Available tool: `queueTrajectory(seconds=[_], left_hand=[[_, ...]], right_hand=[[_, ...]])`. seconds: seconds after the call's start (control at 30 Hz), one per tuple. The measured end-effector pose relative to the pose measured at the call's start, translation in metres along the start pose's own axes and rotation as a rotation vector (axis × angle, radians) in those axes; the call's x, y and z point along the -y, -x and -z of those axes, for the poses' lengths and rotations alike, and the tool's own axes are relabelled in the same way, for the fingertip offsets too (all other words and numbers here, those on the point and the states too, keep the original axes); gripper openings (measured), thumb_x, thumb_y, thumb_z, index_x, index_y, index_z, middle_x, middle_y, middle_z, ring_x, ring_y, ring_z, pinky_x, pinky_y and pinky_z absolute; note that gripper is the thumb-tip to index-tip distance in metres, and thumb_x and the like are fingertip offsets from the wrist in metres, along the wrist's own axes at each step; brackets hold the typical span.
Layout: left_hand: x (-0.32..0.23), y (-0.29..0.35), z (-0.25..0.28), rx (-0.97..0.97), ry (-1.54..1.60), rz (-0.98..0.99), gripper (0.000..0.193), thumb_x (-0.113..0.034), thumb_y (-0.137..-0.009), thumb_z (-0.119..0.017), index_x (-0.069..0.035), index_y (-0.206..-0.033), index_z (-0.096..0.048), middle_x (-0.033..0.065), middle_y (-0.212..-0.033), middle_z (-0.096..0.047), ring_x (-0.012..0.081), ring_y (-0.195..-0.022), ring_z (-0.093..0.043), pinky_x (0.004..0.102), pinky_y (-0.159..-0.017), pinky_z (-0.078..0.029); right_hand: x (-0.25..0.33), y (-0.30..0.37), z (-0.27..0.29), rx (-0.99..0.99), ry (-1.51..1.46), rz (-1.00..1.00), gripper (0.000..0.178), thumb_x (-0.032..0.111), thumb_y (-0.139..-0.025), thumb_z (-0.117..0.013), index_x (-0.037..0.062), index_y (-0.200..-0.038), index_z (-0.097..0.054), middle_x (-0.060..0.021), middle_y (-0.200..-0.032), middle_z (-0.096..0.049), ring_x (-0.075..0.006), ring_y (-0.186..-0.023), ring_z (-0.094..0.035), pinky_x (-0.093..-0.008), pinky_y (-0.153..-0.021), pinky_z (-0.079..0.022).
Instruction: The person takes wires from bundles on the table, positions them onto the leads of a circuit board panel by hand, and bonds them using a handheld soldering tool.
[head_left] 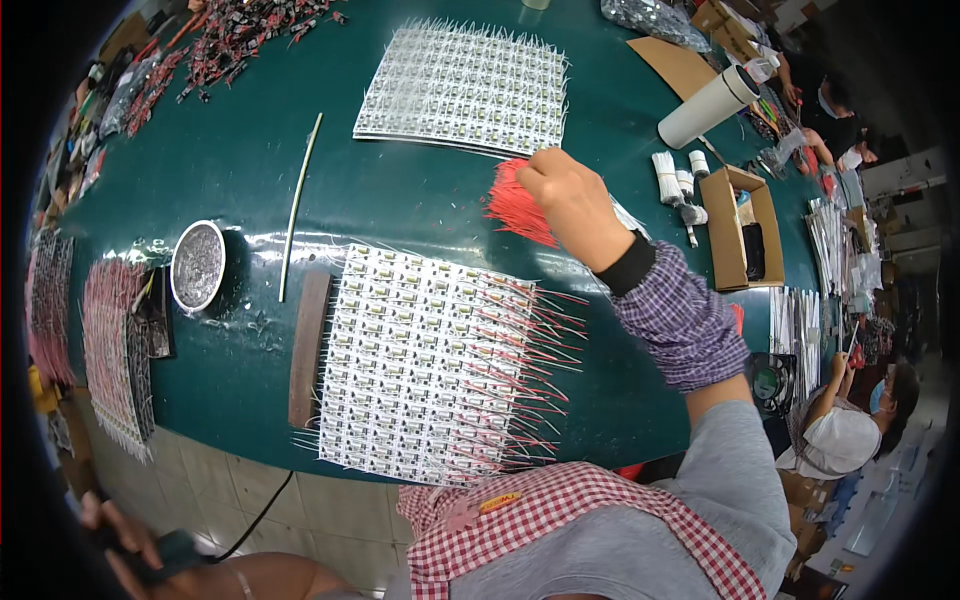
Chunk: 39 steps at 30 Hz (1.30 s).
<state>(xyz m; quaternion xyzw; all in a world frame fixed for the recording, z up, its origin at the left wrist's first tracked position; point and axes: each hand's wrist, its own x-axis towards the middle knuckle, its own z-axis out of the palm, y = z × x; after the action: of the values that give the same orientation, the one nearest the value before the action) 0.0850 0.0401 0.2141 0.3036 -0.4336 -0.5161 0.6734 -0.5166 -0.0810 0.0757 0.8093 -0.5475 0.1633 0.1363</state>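
My right hand (568,198) is closed at the bundle of short red wires (515,205), its fingertips pinched at the bundle's upper right side. What exactly the fingertips grip is partly hidden by the hand. Down at the lower left, my left hand (125,535) is blurred and curled around a dark corded tool (178,553), whose kind I cannot make out. In front of me lies a white panel of small circuit boards (420,350). Red and white wires stick out along its right side, and pale wires along its left edge.
A stack of similar panels (465,85) lies at the back. A brown bar (310,350), a pale stick (300,210) and a round bowl (198,266) are to the left. At right stand a bottle (708,107) and cardboard box (725,230). Co-workers sit further right.
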Motion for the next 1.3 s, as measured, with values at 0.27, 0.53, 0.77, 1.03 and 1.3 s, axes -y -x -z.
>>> queueTrajectory(seconds=[0.27, 0.53, 0.77, 1.03, 1.3], left_hand=[[0.160, 0.026, -0.112, -0.127, 0.109, 0.245, 0.042, -0.001, -0.093, -0.055, 0.011, -0.131, -0.042, 0.0184, -0.117, -0.053, 0.0148, -0.077, -0.050, 0.0217, -0.052, -0.047], [0.193, 0.036, -0.141, -0.238, 0.039, 0.394, 0.043, -0.007, -0.089, -0.061, 0.013, -0.126, -0.050, 0.0255, -0.113, -0.059, 0.0166, -0.062, -0.056, 0.0233, -0.040, -0.042], [0.223, 0.045, -0.183, -0.191, -0.202, 0.532, 0.046, 0.005, -0.085, -0.067, 0.008, -0.129, -0.054, 0.0200, -0.110, -0.067, 0.0121, -0.057, -0.057, 0.0217, -0.044, -0.042], [0.255, 0.062, -0.190, -0.136, -0.567, 0.570, 0.034, -0.004, -0.080, -0.081, 0.006, -0.110, -0.067, 0.0070, -0.091, -0.070, 0.0114, -0.075, -0.063, 0.0251, -0.067, -0.049], [0.261, 0.055, -0.197, 0.013, -0.642, 0.484, 0.022, -0.004, -0.081, -0.079, 0.006, -0.099, -0.069, 0.0062, -0.082, -0.069, 0.0084, -0.069, -0.060, 0.0244, -0.060, -0.047]], right_hand=[[0.074, -0.024, -0.019, 0.450, 0.188, 0.296, 0.007, 0.010, -0.065, -0.071, 0.0039, -0.068, -0.070, -0.0091, -0.079, -0.063, -0.0233, -0.079, -0.059, -0.0308, -0.061, -0.049], [0.064, -0.001, -0.014, 0.341, -0.046, 0.079, 0.016, 0.002, -0.072, -0.065, 0.0015, -0.087, -0.069, -0.0102, -0.088, -0.062, -0.0267, -0.084, -0.061, -0.0350, -0.070, -0.053], [0.092, 0.036, -0.032, -0.003, -0.482, -0.210, 0.024, -0.007, -0.074, -0.064, 0.0020, -0.095, -0.071, -0.0104, -0.089, -0.063, -0.0279, -0.082, -0.062, -0.0375, -0.069, -0.052], [0.106, 0.049, -0.039, 0.019, -0.472, -0.246, 0.029, -0.006, -0.070, -0.064, -0.0010, -0.098, -0.068, -0.0095, -0.094, -0.060, -0.0264, -0.087, -0.059, -0.0351, -0.070, -0.053], [0.108, 0.045, -0.037, 0.023, -0.431, -0.225, 0.028, -0.004, -0.070, -0.065, -0.0043, -0.098, -0.067, -0.0107, -0.093, -0.059, -0.0254, -0.087, -0.058, -0.0334, -0.068, -0.053]])
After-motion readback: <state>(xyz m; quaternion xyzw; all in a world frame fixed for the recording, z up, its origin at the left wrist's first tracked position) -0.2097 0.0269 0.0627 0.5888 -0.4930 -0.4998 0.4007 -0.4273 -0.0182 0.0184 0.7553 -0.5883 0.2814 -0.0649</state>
